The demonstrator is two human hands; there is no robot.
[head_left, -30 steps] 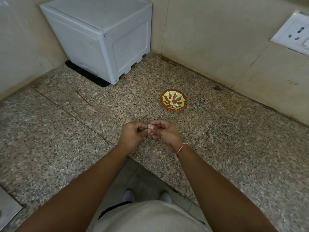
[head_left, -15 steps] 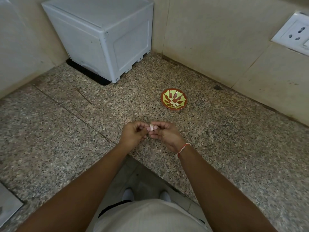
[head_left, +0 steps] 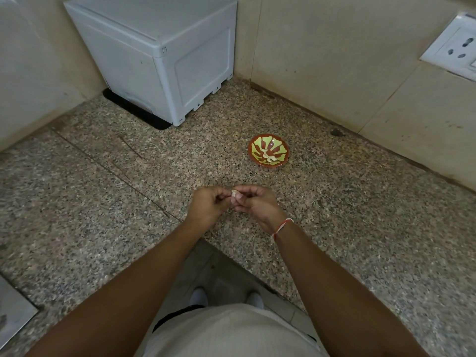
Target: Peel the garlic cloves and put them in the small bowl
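We see the left hand (head_left: 208, 206) and right hand (head_left: 257, 204) together pinching one garlic clove (head_left: 235, 194) in curled fingers above the bench (head_left: 103, 202); the small bowl (head_left: 269, 150) holds peeled cloves.

Left hand (head_left: 210, 206), right hand (head_left: 257, 204) pinch garlic clove (head_left: 235, 194); small bowl (head_left: 268, 150) beyond on counter (head_left: 103, 202).

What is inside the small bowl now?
The small bowl holds a few pale peeled garlic cloves near its front edge. Their exact number is too small to tell, and whatever lies under them is covered.
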